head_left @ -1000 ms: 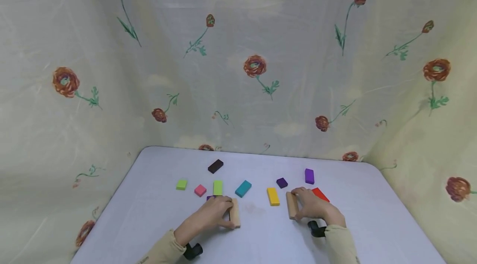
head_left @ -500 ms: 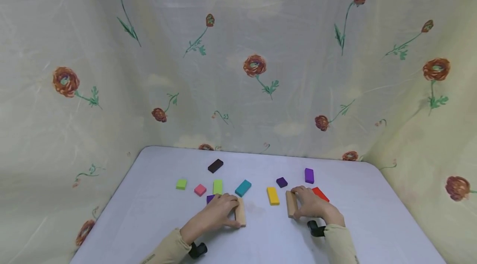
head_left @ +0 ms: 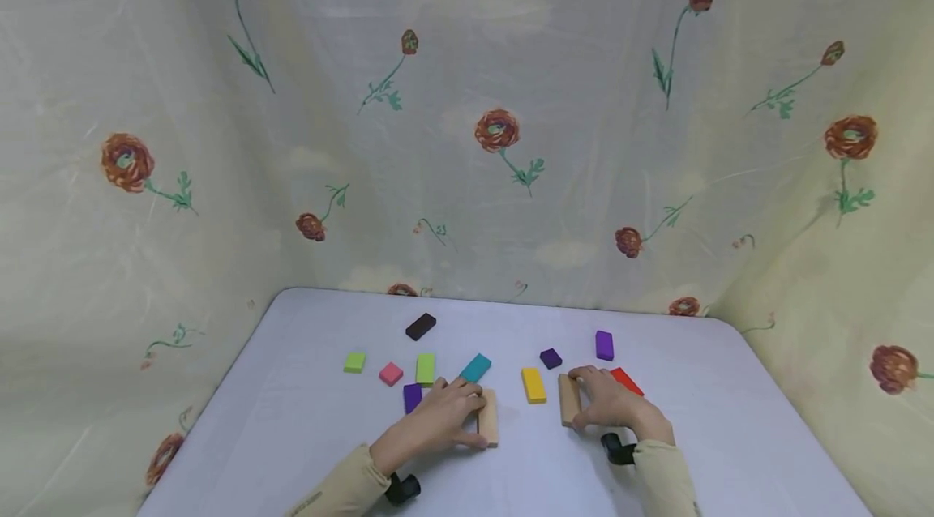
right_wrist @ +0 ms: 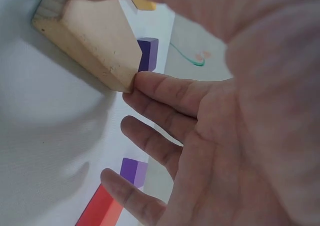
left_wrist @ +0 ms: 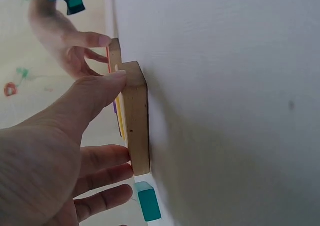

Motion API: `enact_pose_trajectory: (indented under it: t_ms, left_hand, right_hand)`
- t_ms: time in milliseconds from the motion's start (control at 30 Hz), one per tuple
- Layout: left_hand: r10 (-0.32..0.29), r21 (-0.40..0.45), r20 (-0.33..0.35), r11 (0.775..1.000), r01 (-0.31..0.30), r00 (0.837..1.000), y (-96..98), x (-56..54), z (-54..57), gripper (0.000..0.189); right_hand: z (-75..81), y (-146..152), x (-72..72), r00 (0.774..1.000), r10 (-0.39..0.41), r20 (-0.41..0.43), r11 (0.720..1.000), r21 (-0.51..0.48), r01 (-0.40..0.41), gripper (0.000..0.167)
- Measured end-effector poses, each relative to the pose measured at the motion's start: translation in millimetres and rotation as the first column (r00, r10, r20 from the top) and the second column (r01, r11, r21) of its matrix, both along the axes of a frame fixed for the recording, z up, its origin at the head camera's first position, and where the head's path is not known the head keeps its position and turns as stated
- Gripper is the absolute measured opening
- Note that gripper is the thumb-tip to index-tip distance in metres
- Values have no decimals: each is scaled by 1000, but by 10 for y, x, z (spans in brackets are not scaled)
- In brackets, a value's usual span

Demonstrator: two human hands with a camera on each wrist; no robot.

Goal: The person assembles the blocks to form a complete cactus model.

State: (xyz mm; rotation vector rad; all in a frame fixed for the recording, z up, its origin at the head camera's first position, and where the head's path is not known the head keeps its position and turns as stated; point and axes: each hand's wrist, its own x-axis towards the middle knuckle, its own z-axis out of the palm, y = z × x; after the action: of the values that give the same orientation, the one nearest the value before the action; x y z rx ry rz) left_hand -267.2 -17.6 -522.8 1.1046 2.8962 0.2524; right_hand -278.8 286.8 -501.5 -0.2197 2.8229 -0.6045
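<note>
My left hand (head_left: 445,413) grips a plain wooden block (head_left: 490,420) by its two ends, thumb at the near end and fingertips at the far end. The left wrist view shows that block (left_wrist: 136,121) lying low on the white surface. To the right, my right hand (head_left: 614,403) holds a second plain wooden block (head_left: 570,401) the same way, thumb and fingertips at opposite ends. Its pale face (right_wrist: 102,33) shows in the right wrist view. A gap separates the two wooden blocks. Just beyond the left fingers lies a teal block (head_left: 477,367).
Between the hands and farther back lies a yellow block (head_left: 533,385). A red block (head_left: 627,381) sits beside the right hand, and a purple block (head_left: 413,398) beside the left. Green, pink, black and more purple blocks are scattered over the white table (head_left: 292,420).
My left hand has moved right with its wooden block, narrowing the gap to the other one. More of the purple block behind it now shows. My right hand stays in place.
</note>
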Motion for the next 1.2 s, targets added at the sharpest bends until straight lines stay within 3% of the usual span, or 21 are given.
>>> enact_pose_trajectory:
  t_ms: [233,467,600,867,1200]
  left_hand:
    - [-11,38,5,999,11,1000,21,-3,-20,65]
    - [-10,43,77,999,7,997,78,21,-33,65]
    - [-21,35,97,999,18,995,125,71,-30,65]
    - [-64,11,52,998,63,997,167,192,-30,63]
    - [-65,-21,114,997,68,991,175,302,-17,63]
  right_hand:
    - [10,-4,-6,1000,-20,23,1000,-5,20,78]
    - [7,6,-7,999,-22,24,1000,-1,22,77]
    - [9,8,-6,1000,-19,18,1000,0,19,77]
    - [9,18,-4,1000,-5,3,1000,-5,5,77]
    - [-6,-10,2,1000,-10,7,1000,-13,10,78]
